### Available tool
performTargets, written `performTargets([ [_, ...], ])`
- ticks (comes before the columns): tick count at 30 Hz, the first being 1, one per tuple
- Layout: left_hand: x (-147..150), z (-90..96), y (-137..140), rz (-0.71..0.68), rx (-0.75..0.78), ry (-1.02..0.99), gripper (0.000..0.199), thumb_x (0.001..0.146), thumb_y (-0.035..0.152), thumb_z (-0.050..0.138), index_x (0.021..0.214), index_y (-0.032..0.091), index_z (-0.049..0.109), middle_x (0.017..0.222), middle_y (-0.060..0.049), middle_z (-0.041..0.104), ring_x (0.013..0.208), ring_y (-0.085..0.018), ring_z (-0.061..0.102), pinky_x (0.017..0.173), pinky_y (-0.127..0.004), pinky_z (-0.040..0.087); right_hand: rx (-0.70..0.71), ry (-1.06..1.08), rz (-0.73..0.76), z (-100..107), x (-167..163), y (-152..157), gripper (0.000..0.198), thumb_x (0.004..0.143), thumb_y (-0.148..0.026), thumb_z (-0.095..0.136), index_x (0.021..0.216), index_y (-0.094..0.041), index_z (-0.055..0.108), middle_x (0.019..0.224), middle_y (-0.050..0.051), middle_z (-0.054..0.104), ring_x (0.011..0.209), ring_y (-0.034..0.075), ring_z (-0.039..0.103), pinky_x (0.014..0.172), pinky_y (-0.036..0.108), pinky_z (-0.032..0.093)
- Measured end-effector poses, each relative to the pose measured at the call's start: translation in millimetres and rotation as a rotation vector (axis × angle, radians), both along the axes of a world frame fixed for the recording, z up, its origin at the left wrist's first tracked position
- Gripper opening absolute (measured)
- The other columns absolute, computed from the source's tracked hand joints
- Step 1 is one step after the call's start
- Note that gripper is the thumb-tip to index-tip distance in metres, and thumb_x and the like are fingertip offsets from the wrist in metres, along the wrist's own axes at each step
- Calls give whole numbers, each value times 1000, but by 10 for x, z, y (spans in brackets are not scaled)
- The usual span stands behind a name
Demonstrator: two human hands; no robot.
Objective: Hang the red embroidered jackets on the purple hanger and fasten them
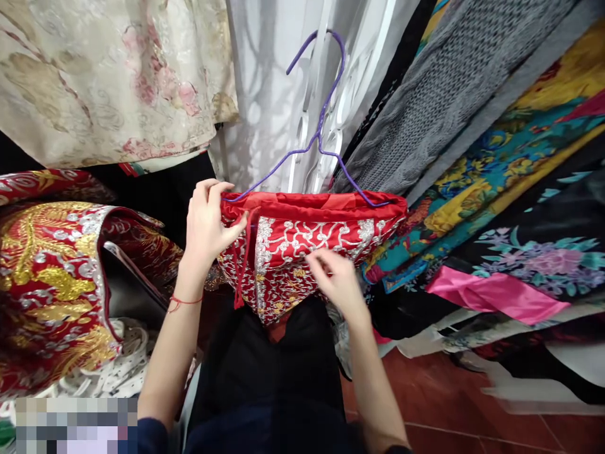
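Red garment (290, 249): before me, purple hanger (317, 134) inside its top edge.
Left grip (208, 217): I pinch its left end.
Right grip (336, 277): at the front, blurred; hold uncertain.
Advice: level edge, even fabric.

Red garment (283, 258), silver-and-gold embroidery, purple hanger (319, 134) at its top edge, hook (343, 60) up, red tie (239, 293) dangling

No words, labels, brands, numbers or signs can be read, neither on the red satin garment with silver and gold embroidery (288, 243) nor on the teal-and-yellow floral fabric (466, 189) to its right.
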State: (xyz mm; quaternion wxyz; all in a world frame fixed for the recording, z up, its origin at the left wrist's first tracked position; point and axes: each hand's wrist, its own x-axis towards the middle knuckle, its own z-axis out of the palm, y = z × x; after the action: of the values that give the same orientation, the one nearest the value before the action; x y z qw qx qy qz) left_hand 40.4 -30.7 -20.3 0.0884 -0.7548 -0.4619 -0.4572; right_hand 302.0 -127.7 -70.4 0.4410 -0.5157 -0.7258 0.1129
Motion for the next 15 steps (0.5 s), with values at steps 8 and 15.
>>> performTargets([
  [8,-118,-226,202,41,-5,-390,32,84,19,58,117,19,57,107,-10,67,95,-23,66,93,-37,50,410,-465,-471,495,1022,407,41,88,-47,65,119,-22,62,149,19,50,134,40,46,105,59,37],
  [15,-215,-297,304,103,92,-664,14,91,30,56,100,20,56,97,-6,64,90,-20,65,87,-33,51,459,-291,-378,370,1196,470,21,96,-40,58,108,-24,63,120,11,72,113,28,67,96,46,43],
])
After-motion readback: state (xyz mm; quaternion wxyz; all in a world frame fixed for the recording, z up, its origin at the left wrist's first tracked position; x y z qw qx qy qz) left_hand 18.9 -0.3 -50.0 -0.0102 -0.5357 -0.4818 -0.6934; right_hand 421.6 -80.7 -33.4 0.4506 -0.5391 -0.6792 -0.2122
